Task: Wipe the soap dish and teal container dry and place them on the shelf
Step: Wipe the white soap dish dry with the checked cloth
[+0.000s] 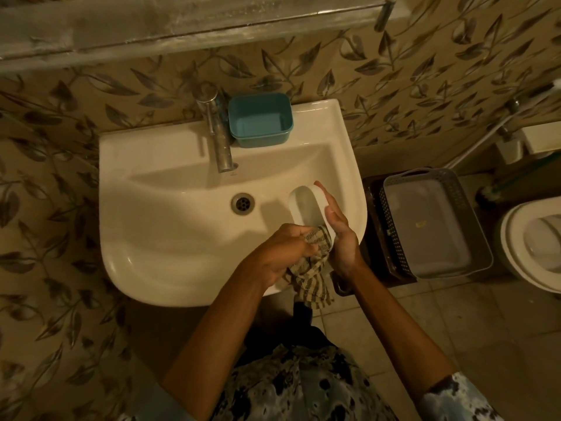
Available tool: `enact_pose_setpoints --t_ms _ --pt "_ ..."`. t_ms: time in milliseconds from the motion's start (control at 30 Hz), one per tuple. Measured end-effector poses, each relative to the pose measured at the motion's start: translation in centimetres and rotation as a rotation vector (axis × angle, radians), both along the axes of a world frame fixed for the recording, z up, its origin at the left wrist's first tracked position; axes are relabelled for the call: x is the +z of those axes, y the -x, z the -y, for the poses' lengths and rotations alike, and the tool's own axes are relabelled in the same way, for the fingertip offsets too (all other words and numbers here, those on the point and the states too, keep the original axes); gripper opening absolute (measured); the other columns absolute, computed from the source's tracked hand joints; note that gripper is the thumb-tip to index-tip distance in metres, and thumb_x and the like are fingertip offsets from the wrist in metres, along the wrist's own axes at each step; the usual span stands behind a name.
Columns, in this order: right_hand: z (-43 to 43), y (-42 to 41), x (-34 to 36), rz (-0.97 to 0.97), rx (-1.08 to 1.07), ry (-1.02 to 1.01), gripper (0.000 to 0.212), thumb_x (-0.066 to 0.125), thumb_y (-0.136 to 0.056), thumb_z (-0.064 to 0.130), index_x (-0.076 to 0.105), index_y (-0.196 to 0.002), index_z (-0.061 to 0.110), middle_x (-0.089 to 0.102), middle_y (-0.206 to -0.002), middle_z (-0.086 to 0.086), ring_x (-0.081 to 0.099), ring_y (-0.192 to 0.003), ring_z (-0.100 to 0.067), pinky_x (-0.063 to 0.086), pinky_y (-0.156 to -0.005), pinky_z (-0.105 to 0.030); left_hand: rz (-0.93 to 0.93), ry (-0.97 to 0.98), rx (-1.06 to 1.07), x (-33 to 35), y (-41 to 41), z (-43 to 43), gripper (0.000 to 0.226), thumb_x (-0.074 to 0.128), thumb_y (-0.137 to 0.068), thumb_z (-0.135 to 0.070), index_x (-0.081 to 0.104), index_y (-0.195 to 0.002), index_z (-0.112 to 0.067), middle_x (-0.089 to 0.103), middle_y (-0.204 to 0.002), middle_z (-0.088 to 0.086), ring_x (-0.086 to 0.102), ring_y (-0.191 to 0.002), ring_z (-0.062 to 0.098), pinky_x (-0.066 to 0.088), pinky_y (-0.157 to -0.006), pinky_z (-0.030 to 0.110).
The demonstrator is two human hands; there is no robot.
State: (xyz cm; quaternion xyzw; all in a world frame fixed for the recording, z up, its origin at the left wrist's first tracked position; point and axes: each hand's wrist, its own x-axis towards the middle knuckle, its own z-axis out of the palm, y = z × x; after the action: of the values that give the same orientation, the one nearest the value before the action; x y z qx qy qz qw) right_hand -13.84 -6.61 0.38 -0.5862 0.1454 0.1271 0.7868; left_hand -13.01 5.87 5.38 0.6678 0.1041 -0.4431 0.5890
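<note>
Just two hands work over one sink (170, 262): the right hand (343, 238) grips one white soap dish (306, 205) from its outer side, the left hand (283, 250) bunches one striped cloth (312, 268) against it — seemingly at its near end. Beyond both hands, one teal container (260, 121) sits beside the tap (220, 141).

container (260, 120) behind basin (170, 247), right of tap (219, 138)
</note>
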Motion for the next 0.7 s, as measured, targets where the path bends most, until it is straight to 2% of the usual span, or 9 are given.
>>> enact_pose_setpoints --t_ms 67,133,233,333,467,533,600,700 --pt "0.0 -0.1 -0.2 -0.006 0.015 0.019 0.057 0.038 -0.093 0.031 0.034 -0.148 0.016 0.045 -0.148 -0.001 0.041 -0.138 -0.018 0.025 -0.119 -0.048 0.318 -0.262 -0.226 -0.8 0.8 0.5 0.023 0.053 -0.087 -0.001 0.066 -0.1 -0.016 0.065 -0.107 0.01 0.06 -0.101 0.027 0.05 -0.09 0.045" --pt "-0.1 0.0 -0.6 -0.024 0.026 0.046 0.057 0.039 -0.093 0.034 0.036 -0.147 0.018 0.044 -0.149 -0.003 0.039 -0.139 -0.019 0.024 -0.119 -0.049 0.6 -0.583 -0.436 -1.8 2.0 0.8 0.038 0.059 -0.081 0.0 0.061 -0.11 -0.024 0.054 -0.116 0.006 0.049 -0.107 0.028 0.041 -0.09 0.045" --pt "-0.3 0.2 -1.1 -0.043 0.073 0.08 0.054 0.04 -0.095 0.036 0.036 -0.147 0.02 0.042 -0.15 -0.003 0.038 -0.139 -0.019 0.024 -0.119 -0.048 0.86 -0.729 -0.577 -2.7 3.3 0.2 0.059 0.061 -0.074 0.006 0.055 -0.12 -0.03 0.047 -0.12 0.002 0.038 -0.109 0.024 0.026 -0.087 0.039" --pt "-0.5 0.3 -1.3 -0.069 0.127 0.082 0.044 0.033 -0.103 0.027 0.036 -0.146 0.021 0.041 -0.15 -0.003 0.037 -0.139 -0.02 0.025 -0.119 -0.048 1.021 -0.795 -0.683 -3.3 3.7 -1.3 0.059 0.061 -0.075 0.004 0.053 -0.126 -0.025 0.046 -0.125 0.006 0.037 -0.112 0.027 0.026 -0.084 0.04" --pt "-0.7 0.0 -0.4 -0.122 0.188 0.021 0.045 0.029 -0.103 0.023 0.034 -0.148 0.019 0.043 -0.148 -0.008 0.042 -0.136 -0.025 0.031 -0.116 -0.048 1.23 -1.004 -0.852 -3.2 3.3 -2.5 0.058 0.08 -0.055 -0.008 0.067 -0.11 -0.021 0.061 -0.11 0.01 0.057 -0.096 0.03 0.046 -0.076 0.044" --pt "-0.7 0.0 -0.1 -0.129 0.239 0.014 0.045 0.029 -0.103 0.024 0.033 -0.148 0.018 0.042 -0.149 -0.009 0.042 -0.136 -0.026 0.033 -0.115 -0.047 1.28 -1.09 -0.867 -3.3 2.2 -3.2 0.054 0.082 -0.054 -0.014 0.07 -0.106 -0.022 0.065 -0.106 0.01 0.062 -0.092 0.029 0.05 -0.075 0.043" --pt "-0.8 0.3 0.1 -0.149 0.264 -0.004 0.046 0.03 -0.104 0.024 0.032 -0.149 0.018 0.041 -0.15 -0.009 0.042 -0.136 -0.027 0.032 -0.115 -0.046 1.299 -1.174 -0.891 -3.5 0.9 -3.9 0.047 0.078 -0.059 -0.017 0.07 -0.104 -0.025 0.067 -0.103 0.007 0.063 -0.09 0.027 0.05 -0.073 0.04" --pt "-1.1 0.2 0.1 -0.153 0.262 0.009 0.046 0.031 -0.104 0.023 0.032 -0.149 0.019 0.043 -0.149 -0.009 0.042 -0.136 -0.027 0.03 -0.116 -0.048 1.311 -1.281 -0.912 -3.4 -0.3 -4.4 0.041 0.06 -0.067 -0.018 0.068 -0.106 -0.029 0.068 -0.101 0.002 0.064 -0.09 0.023 0.049 -0.069 0.034"
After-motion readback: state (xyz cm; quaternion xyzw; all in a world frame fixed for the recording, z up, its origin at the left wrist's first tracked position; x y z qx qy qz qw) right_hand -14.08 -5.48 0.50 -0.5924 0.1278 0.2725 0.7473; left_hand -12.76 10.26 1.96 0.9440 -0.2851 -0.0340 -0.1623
